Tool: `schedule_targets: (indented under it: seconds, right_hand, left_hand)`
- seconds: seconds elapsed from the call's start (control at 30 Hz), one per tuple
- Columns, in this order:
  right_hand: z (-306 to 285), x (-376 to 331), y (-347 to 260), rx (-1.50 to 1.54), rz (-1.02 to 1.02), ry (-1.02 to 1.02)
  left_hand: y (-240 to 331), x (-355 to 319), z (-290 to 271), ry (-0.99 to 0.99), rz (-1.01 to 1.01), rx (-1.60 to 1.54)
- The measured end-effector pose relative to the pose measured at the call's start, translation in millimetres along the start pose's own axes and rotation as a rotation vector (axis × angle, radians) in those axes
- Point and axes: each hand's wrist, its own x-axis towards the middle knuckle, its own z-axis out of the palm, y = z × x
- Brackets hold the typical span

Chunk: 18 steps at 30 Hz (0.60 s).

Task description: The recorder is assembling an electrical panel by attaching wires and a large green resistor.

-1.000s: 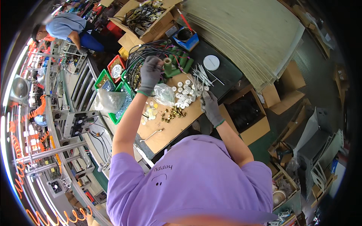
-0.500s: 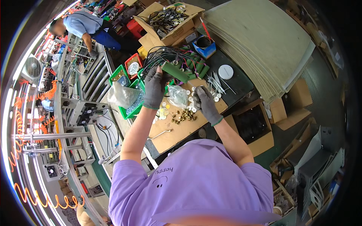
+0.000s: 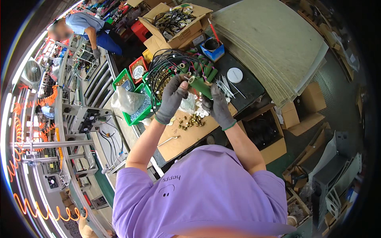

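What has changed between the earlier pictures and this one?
The green tube has moved rightward and closer to the body. Half a second ago only the left hand held it; now the right hand grasps its lower end, while the left is at its upper end, its grip unclear. The brass fittings and white round disc stayed put.

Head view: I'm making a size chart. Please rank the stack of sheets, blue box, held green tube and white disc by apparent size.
1. Stack of sheets
2. Blue box and green tube: too close to rank; right hand partly covers the tube, nearness unclear
3. White disc
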Motion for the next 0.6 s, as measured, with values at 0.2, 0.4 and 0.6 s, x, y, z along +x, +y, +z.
schedule_targets:
  seconds: [0.2,0.4,0.6]
  right_hand:
    - [17.9,-4.4,-13.1,-0.089,-0.010,0.012]
    - [8.5,-3.6,-36.1,-0.154,-0.094,0.049]
    - [-14.7,-32.1,-124.1,0.100,-0.355,0.035]
  left_hand:
    - [17.2,11.7,-3.5,0.003,0.210,0.309]
    - [36.2,11.1,15.8,-0.036,0.150,0.135]
    - [-1.4,17.1,25.7,0.157,0.310,0.060]
